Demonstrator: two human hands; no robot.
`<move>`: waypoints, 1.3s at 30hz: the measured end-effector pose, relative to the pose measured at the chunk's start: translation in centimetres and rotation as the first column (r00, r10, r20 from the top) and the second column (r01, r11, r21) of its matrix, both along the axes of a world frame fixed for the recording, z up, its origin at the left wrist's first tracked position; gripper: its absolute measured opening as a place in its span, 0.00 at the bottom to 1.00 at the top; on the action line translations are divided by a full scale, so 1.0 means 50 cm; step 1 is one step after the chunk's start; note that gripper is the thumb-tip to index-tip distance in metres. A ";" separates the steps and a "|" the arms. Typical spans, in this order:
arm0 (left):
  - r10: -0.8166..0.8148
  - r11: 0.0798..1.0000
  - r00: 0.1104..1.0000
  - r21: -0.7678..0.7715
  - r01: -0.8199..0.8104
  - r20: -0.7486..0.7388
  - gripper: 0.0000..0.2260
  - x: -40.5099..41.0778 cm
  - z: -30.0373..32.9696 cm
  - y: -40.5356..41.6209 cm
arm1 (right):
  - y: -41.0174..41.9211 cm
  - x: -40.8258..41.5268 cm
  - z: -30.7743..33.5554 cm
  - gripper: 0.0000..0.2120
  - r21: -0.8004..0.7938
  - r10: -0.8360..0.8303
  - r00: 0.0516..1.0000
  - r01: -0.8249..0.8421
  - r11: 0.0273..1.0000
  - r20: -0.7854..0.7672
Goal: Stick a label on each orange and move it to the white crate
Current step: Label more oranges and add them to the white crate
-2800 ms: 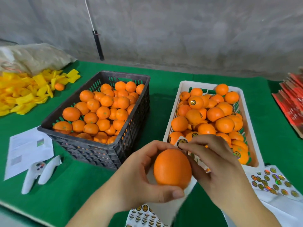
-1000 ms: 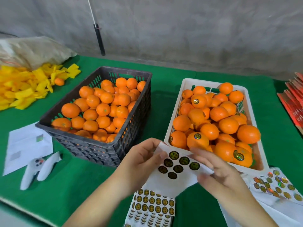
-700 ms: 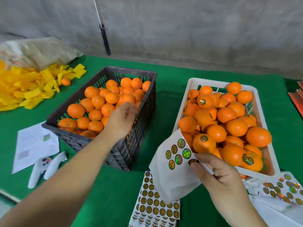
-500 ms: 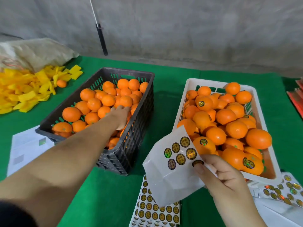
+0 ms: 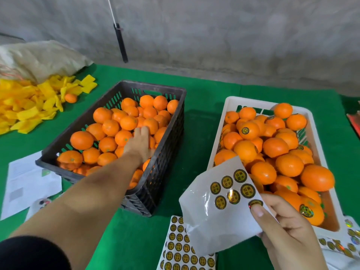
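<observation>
Orange fruit is firm, round, likely smooth: cup one whole with your left hand [image 5: 140, 142], fingers straight over the black crate [image 5: 165, 152]; your right hand [image 5: 282, 227] pinches the label sheet [image 5: 214, 217].

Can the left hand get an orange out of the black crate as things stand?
Probably yes. The left hand already reaches over the black crate rim, fingers resting on the top oranges. Nothing covers the pile.
</observation>
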State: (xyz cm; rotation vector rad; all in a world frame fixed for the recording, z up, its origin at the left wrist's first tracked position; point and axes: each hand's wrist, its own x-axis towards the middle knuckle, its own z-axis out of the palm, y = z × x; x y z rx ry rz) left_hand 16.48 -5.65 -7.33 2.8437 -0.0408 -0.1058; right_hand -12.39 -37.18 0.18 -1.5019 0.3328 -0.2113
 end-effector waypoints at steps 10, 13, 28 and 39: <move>-0.313 0.208 0.918 -0.961 -0.184 -0.244 0.38 -0.316 0.259 -0.091 | -0.021 -0.025 0.023 0.29 0.058 0.206 0.977 -0.208 0.976 0.053; -0.574 0.192 0.761 -0.952 -0.237 -0.304 0.41 -0.410 0.273 -0.108 | -0.032 -0.038 0.043 0.31 -0.047 0.277 0.961 -0.277 0.960 -0.003; -0.493 0.265 0.833 -0.955 -0.132 -0.252 0.28 -0.574 0.251 -0.163 | 0.043 -0.110 0.078 0.19 -0.869 0.188 0.921 0.234 0.436 0.342; -0.596 0.255 0.783 -0.967 -0.023 -0.175 0.35 -0.578 0.272 -0.148 | 0.049 -0.117 0.099 0.12 -0.904 0.498 0.858 -0.108 0.414 0.125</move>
